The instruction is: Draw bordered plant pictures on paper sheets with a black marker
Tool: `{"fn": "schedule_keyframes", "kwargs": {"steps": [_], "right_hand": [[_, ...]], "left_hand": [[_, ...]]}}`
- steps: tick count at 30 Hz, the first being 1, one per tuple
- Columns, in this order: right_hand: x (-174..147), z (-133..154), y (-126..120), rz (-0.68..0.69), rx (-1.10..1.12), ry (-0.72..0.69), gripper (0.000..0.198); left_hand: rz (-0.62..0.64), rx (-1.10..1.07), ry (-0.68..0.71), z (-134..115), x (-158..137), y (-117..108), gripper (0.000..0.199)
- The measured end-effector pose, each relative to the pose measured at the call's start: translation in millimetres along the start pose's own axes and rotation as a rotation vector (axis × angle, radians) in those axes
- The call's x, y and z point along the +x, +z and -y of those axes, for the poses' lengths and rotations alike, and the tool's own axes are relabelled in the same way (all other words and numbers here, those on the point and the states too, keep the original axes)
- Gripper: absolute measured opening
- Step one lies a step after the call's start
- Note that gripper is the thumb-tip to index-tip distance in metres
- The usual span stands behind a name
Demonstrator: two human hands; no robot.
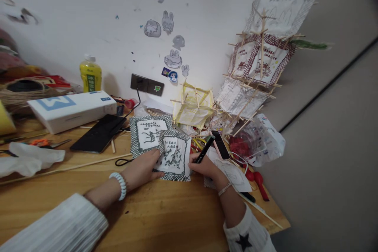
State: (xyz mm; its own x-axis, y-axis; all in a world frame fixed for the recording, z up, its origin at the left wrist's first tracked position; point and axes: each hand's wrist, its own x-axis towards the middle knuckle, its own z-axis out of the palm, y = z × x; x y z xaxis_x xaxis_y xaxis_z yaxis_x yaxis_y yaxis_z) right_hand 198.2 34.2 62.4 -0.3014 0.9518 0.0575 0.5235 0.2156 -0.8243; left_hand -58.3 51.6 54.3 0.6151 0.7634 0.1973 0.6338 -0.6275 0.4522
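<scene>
- At nine o'clock on the wooden table [165, 220] we are seeing a crumpled white cloth [28, 159], with orange-handled scissors [44, 142] just beyond it at its twelve o'clock.
- Behind those a long white box [72, 110] is lying flat, and a yellow bottle [90, 74] is standing upright at its twelve o'clock, against the wall.
- A black tablet [99, 134] is lying at the box's five o'clock, near a thin wooden stick [67, 168] that is running across the table.
- Our left hand [141, 169], with a white bead bracelet [119, 185] on the wrist, is pressing down with flat, loosely spread fingers on the left edge of the printed paper square [175, 157], holding it to the table.
- That paper square is lying near the table's middle, between both hands, overlapping a second printed square [147, 133] at its ten o'clock.
- Our right hand [205, 166] is closing its fingers around a black marker [204, 150], whose far end is pointing toward one o'clock; the hand is touching the paper's right edge.
- A phone [221, 145] is lying just beside the marker at its three o'clock.
- At the hand's twelve o'clock a stack of stick-and-paper lanterns [260, 55] is leaning against the wall.
- At three o'clock a clear plastic bag [260, 141] is sitting by the table's edge.
</scene>
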Motion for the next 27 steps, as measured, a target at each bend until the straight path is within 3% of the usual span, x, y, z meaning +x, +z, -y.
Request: {"fn": "schedule_keyframes", "kwargs": {"steps": [14, 27], "right_hand": [[-1.8, 8.7, 15.5, -0.033, 0.071, -0.017, 0.019], [0.5, 7.4, 14.2, -0.033, 0.045, -0.010, 0.019]], "left_hand": [[0.007, 0.016, -0.001, -1.9, -0.7, -1.9, 0.033], [0.016, 0.019, -0.005, -3.9, -0.7, -3.8, 0.030]]}}
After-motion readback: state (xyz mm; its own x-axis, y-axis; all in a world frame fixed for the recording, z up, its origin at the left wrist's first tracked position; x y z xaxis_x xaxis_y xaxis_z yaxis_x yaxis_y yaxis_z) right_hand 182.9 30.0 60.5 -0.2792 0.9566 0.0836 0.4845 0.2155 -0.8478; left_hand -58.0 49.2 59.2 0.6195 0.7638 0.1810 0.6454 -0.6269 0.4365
